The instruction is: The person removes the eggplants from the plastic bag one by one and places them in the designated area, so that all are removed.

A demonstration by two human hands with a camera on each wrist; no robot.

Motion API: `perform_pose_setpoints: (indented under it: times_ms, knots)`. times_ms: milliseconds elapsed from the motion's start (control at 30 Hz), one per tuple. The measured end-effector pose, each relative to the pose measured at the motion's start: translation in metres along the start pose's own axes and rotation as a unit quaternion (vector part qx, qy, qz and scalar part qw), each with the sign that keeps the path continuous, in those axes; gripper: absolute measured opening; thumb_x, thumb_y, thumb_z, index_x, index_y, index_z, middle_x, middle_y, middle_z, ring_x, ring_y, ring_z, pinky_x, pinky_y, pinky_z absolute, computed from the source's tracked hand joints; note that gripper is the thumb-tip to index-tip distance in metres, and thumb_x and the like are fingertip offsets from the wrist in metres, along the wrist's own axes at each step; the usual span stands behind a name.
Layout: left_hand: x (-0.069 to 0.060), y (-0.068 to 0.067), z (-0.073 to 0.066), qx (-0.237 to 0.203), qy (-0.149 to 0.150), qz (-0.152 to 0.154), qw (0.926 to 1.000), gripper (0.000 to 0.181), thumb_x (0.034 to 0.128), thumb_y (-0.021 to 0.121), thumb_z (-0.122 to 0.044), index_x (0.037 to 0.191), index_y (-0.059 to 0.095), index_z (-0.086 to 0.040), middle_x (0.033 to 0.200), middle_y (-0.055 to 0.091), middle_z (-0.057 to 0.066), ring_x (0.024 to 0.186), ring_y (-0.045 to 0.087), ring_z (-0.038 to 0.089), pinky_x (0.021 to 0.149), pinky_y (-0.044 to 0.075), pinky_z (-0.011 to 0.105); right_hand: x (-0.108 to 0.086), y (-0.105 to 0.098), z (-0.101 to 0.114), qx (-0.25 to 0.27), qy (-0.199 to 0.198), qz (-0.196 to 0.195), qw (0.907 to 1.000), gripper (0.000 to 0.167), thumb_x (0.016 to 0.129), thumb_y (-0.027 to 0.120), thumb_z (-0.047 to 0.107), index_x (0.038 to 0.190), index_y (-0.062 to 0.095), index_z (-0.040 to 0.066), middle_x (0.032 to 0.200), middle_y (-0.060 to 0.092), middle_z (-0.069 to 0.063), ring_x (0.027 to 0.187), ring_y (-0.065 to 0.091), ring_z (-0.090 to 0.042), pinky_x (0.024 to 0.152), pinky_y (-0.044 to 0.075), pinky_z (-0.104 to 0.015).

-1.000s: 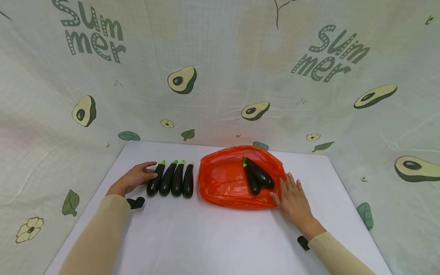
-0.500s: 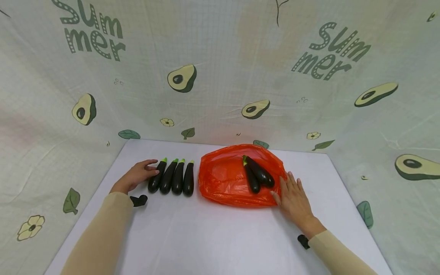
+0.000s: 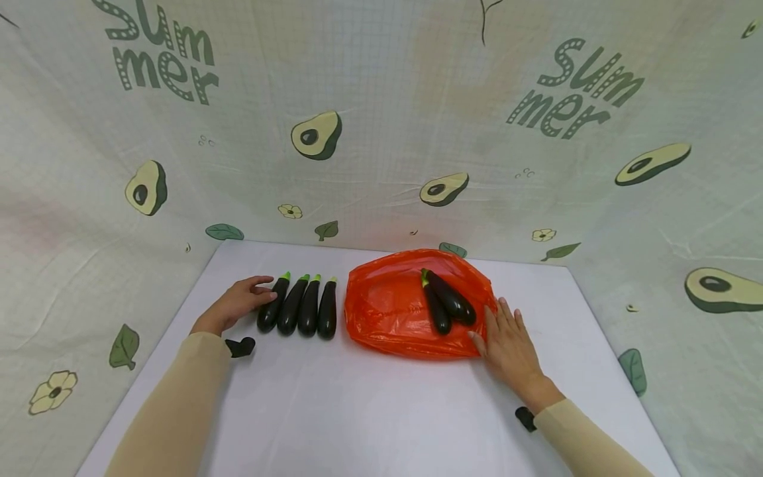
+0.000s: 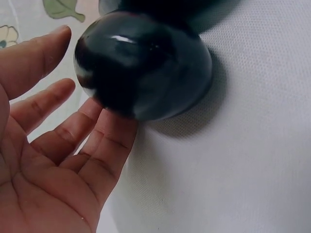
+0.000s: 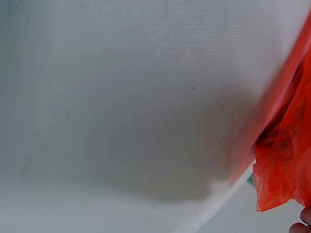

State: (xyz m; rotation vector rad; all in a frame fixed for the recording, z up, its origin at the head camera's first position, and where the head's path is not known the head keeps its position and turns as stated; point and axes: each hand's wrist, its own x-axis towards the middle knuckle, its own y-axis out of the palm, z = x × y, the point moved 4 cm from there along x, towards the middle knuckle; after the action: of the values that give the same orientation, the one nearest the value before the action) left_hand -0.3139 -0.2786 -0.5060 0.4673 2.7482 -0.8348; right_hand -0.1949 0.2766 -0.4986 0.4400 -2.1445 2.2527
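Several dark eggplants with green caps lie side by side on the left of the table. My left hand point(image 3: 235, 306) is at the leftmost eggplant point(image 3: 274, 305). In the left wrist view its fingers point(image 4: 114, 131) touch that eggplant's side, while the thumb stays apart from it. A red plastic bag point(image 3: 381, 331) lies spread in the middle, with two eggplants point(image 3: 451, 299) on it, one partly over the other. My right hand point(image 3: 512, 348) rests with straight fingers at the bag's right edge. In the right wrist view only its fingertips point(image 5: 302, 227) show, below the bag point(image 5: 282, 170).
The white table point(image 3: 369, 417) ends at a printed cloth backdrop point(image 3: 381, 99) behind and at both sides. Other eggplants point(image 3: 308, 308) stand in line between the left hand and the bag. Black wrist mounts point(image 3: 241, 347) sit by both sleeves.
My left hand has shifted slightly right along with the leftmost eggplant, which now lies a little closer to its neighbour. The right hand and the bag have stayed put.
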Motion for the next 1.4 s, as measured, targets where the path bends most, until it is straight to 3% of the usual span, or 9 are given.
perform_pose_setpoints:
  times_ms: [400,600,800,967,1133,1400]
  knots:
    - [0.001,-0.003,-0.003,-0.003,-0.002,-0.035,0.9994,0.069,0.1084,0.06,-0.037,0.165,0.031,-0.009,0.16,0.041,0.028,0.141,0.05,0.045,0.118,0.04,0.061,0.0,-0.003,0.0,0.001,0.001,-0.003,1.0,0.074,0.103,0.064,0.038,0.153,0.042,-0.011,0.16,0.039,-0.036,0.156,0.027,-0.05,0.127,0.02,-0.066]
    - [-0.001,-0.001,-0.024,-0.001,0.038,-0.066,0.9971,0.067,0.1084,0.06,-0.039,0.163,0.036,-0.01,0.157,0.046,0.025,0.14,0.05,0.044,0.117,0.04,0.063,0.0,-0.005,0.0,0.0,-0.002,-0.007,1.0,0.074,0.103,0.065,0.039,0.152,0.043,-0.011,0.16,0.04,-0.036,0.155,0.028,-0.051,0.126,0.021,-0.066]
    - [-0.003,0.009,-0.053,-0.01,0.069,-0.077,0.9945,0.059,0.1078,0.062,-0.028,0.161,0.042,-0.012,0.155,0.049,0.023,0.141,0.05,0.041,0.117,0.042,0.06,0.002,-0.006,0.001,-0.001,-0.002,-0.008,1.0,0.074,0.103,0.065,0.039,0.152,0.042,-0.011,0.16,0.039,-0.036,0.155,0.028,-0.051,0.126,0.021,-0.066]
    - [-0.007,0.025,-0.077,-0.016,0.085,-0.08,0.993,0.054,0.1078,0.061,-0.03,0.158,0.046,-0.017,0.154,0.052,0.02,0.139,0.051,0.038,0.116,0.044,0.059,0.003,-0.007,0.001,0.0,0.0,-0.008,1.0,0.073,0.103,0.065,0.039,0.152,0.042,-0.011,0.161,0.039,-0.036,0.156,0.027,-0.05,0.127,0.02,-0.066]
    - [-0.008,0.051,-0.104,-0.033,0.091,-0.082,0.992,0.048,0.1073,0.061,-0.03,0.154,0.052,-0.02,0.151,0.056,0.017,0.138,0.052,0.035,0.116,0.046,0.056,0.004,-0.007,0.003,-0.001,-0.003,-0.011,0.9999,0.074,0.103,0.065,0.04,0.152,0.043,-0.011,0.16,0.039,-0.036,0.155,0.028,-0.05,0.126,0.021,-0.066]
    - [-0.002,0.101,-0.154,-0.075,0.11,-0.039,0.9903,0.044,0.1041,0.067,-0.024,0.147,0.059,-0.022,0.137,0.062,0.008,0.126,0.058,0.03,0.11,0.053,0.049,0.003,-0.006,0.006,0.004,0.001,-0.001,1.0,0.075,0.103,0.065,0.038,0.153,0.041,-0.012,0.162,0.036,-0.036,0.156,0.026,-0.051,0.127,0.019,-0.065]
